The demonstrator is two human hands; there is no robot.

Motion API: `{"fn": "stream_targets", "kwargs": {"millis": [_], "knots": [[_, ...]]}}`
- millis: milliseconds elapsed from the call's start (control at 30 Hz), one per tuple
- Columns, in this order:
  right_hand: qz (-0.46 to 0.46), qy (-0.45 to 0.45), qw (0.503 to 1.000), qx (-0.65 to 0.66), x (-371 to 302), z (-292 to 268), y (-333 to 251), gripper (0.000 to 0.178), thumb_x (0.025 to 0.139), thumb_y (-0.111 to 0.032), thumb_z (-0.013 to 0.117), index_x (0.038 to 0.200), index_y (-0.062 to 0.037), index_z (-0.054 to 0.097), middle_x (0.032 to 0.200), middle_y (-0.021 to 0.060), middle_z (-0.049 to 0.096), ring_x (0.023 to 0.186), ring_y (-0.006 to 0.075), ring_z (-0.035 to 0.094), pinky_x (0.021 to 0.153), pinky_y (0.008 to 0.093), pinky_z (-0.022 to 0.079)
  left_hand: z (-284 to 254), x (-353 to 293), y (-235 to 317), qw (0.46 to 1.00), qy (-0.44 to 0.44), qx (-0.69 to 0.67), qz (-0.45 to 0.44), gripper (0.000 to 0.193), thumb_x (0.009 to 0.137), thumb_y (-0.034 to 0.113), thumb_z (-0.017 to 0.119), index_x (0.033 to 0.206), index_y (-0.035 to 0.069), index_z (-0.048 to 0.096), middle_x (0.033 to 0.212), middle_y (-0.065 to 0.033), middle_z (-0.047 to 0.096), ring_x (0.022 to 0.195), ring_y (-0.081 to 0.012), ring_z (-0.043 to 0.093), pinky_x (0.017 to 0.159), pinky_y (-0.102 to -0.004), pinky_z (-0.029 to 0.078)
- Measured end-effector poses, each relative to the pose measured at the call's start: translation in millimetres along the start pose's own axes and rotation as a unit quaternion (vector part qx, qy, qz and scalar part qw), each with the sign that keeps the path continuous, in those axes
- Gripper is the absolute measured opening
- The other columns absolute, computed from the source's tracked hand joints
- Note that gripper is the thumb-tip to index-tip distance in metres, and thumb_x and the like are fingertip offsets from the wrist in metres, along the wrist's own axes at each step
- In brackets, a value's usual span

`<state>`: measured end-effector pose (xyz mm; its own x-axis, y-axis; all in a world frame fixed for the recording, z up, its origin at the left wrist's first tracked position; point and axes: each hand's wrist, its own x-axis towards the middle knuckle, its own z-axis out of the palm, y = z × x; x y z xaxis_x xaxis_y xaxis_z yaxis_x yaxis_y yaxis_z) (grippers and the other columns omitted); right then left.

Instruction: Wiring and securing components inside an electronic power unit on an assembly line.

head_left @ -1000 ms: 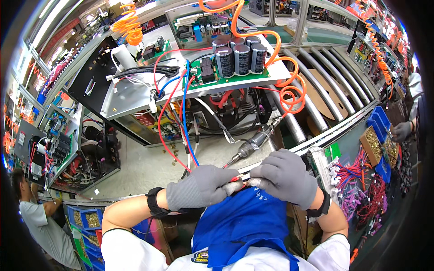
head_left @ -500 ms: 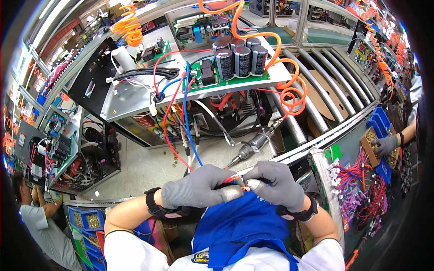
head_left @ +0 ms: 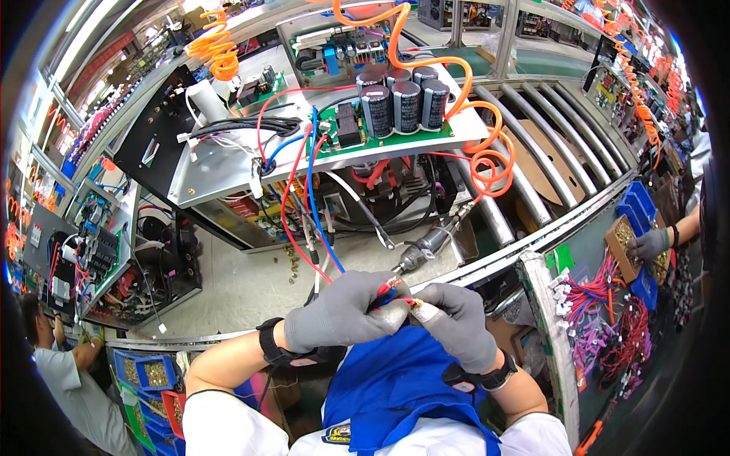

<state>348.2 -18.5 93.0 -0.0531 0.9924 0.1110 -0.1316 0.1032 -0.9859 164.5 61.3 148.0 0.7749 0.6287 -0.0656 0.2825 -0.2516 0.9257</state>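
Note:
My left hand (head_left: 344,310), in a grey glove, is closed around the ends of a red wire (head_left: 286,220) and a blue wire (head_left: 322,237). These run down from an open electronics unit (head_left: 220,186). Stripped copper strands (head_left: 395,283) stick out above its fingers. Close beside it, my right hand (head_left: 461,323), gloved the same way, has thumb and forefinger pinched at the copper tip of a red wire end. How firmly it grips there is partly hidden by the fingertips. Just beyond the hands lies a grey air screwdriver (head_left: 427,247) on an orange coiled hose (head_left: 493,169).
Black capacitors (head_left: 405,105) stand on the unit's green board. Steel rollers (head_left: 536,167) lie to the right. Wire bundles (head_left: 608,327) and a co-worker's gloved hand (head_left: 650,244) are at far right. Blue bins (head_left: 156,372) of small brass parts sit at lower left, near another person (head_left: 72,387).
My left hand has shifted slightly right and turned, showing more of the wire ends. My right hand has tilted and dropped a little. The red and blue wires swung slightly with the left hand.

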Motion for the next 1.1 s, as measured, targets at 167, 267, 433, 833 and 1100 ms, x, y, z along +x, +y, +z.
{"fn": "stream_targets", "kwargs": {"millis": [167, 267, 433, 833, 1100], "knots": [[0.115, 0.019, 0.991, 0.059, -0.7, 1.2, -8.5, 0.016, 0.091, -0.014, 0.059, 0.093, 0.0001, 0.066, 0.07, 0.0005, 0.059, 0.063, 0.0045, 0.049, 0.055, 0.021, 0.039, 8.2, 1.6, -15.9, 0.98, 0.071, 0.163, 0.091, 0.01, 0.082, 0.009, 0.065, 0.092, 0.005, 0.065, 0.068, -0.0094, 0.061, 0.058, -0.017, 0.057, 0.054, -0.0294, 0.044], [0.227, 0.019, 0.947, 0.228, 1.3, -2.5, -7.4, 0.017, 0.092, -0.017, 0.057, 0.089, -0.0015, 0.064, 0.067, 0.0001, 0.055, 0.057, 0.0043, 0.043, 0.052, 0.0207, 0.034, 7.0, 3.0, -15.5, 0.949, 0.093, 0.259, 0.154, 0.012, 0.08, 0.008, 0.065, 0.092, 0.005, 0.065, 0.067, -0.0124, 0.059, 0.056, -0.0232, 0.056, 0.053, -0.0324, 0.044], [0.224, -0.029, 0.921, 0.319, 0.9, -2.2, -6.9, 0.012, 0.089, -0.015, 0.06, 0.09, -0.0034, 0.062, 0.069, 0.0022, 0.055, 0.057, 0.0079, 0.045, 0.051, 0.0231, 0.035, 2.6, -1.8, -14.0, 0.976, 0.066, 0.178, 0.105, 0.013, 0.082, 0.008, 0.065, 0.094, 0.004, 0.065, 0.065, -0.0103, 0.059, 0.057, -0.0189, 0.057, 0.055, -0.0316, 0.045], [-0.304, -0.041, 0.866, -0.394, 26.2, -18.6, -27.6, 0.012, 0.082, -0.017, 0.066, 0.084, -0.0057, 0.065, 0.068, 0.0062, 0.058, 0.058, 0.0209, 0.054, 0.053, 0.0326, 0.042, 1.8, -4.8, -2.4, 0.988, 0.019, 0.144, 0.049, 0.013, 0.086, 0.01, 0.062, 0.097, 0.004, 0.064, 0.064, -0.0107, 0.059, 0.056, -0.0145, 0.055, 0.054, -0.0297, 0.045], [-0.043, -0.027, 0.971, -0.235, 11.3, -21.9, -29.6, 0.02, 0.085, -0.02, 0.065, 0.096, -0.0033, 0.065, 0.075, 0.0032, 0.059, 0.063, 0.016, 0.054, 0.056, 0.0292, 0.043, -0.1, -3.5, 3.6, 0.997, 0.02, 0.081, -0.008, 0.012, 0.086, 0.01, 0.061, 0.096, 0.004, 0.065, 0.062, -0.0094, 0.057, 0.056, -0.0132, 0.053, 0.054, -0.0308, 0.044]]}}
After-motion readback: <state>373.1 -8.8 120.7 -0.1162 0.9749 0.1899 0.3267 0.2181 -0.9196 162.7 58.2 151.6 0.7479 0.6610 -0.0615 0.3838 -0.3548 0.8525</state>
